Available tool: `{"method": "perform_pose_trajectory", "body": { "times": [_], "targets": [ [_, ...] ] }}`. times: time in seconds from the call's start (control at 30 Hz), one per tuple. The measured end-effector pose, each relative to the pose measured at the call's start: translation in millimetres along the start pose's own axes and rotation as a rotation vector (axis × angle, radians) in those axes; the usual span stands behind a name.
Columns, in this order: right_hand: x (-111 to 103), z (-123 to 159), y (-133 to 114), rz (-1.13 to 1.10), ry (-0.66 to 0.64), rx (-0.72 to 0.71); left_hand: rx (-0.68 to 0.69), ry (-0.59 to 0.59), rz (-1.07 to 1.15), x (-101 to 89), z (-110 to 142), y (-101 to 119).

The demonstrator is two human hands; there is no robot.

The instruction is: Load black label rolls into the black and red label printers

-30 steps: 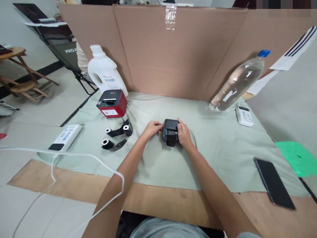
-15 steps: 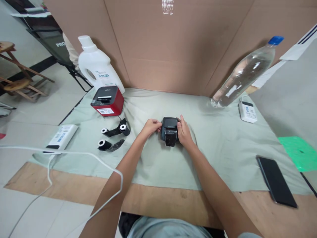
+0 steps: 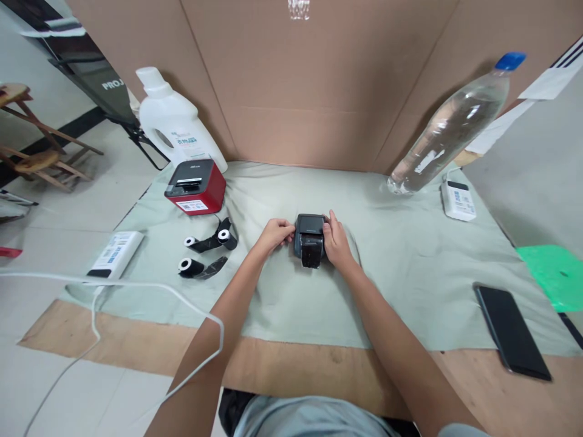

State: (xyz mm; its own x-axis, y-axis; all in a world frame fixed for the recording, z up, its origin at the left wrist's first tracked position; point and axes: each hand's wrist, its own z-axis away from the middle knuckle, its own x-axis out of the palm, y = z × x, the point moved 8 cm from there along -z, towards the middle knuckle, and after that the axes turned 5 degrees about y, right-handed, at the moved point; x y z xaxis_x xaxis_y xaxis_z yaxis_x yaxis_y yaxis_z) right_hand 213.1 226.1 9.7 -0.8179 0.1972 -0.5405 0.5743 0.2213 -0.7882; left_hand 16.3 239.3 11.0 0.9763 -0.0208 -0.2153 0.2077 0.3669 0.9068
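A small dark printer (image 3: 311,224) sits on the cloth in front of me, and a strip of glossy black paper (image 3: 312,251) hangs from its front. My left hand (image 3: 276,234) is closed, thumb and fingertips at the printer's left edge. On the other side, my right hand (image 3: 336,239) grips the casing, with its fingers partly hidden along the right side. To the left lie black paper rolls with white cores, among them one roll (image 3: 191,267) with a loose tail and another roll (image 3: 228,239) behind it.
A red and black receipt printer (image 3: 195,187) stands at back left before a white jug (image 3: 177,124). A water bottle (image 3: 450,133) leans on the cardboard (image 3: 319,85). A phone (image 3: 512,331) lies right; a white power bank (image 3: 116,255) with a cable lies left.
The camera view has shifted slightly. Both hands stay at the sides of the small dark printer, with no clear change in their hold.
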Motion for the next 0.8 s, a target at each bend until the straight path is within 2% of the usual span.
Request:
{"method": "perform_pose_trajectory", "body": {
  "times": [0.67, 0.8],
  "targets": [
    [-0.8, 0.0, -1.2, -0.006, 0.002, 0.019, 0.016, -0.066, 0.075, -2.2, -1.4, -1.9],
    [-1.6, 0.7, -1.2, -0.006, 0.007, 0.014, 0.100, -0.054, 0.123, -3.9, -1.5, -2.5]
  ]
}}
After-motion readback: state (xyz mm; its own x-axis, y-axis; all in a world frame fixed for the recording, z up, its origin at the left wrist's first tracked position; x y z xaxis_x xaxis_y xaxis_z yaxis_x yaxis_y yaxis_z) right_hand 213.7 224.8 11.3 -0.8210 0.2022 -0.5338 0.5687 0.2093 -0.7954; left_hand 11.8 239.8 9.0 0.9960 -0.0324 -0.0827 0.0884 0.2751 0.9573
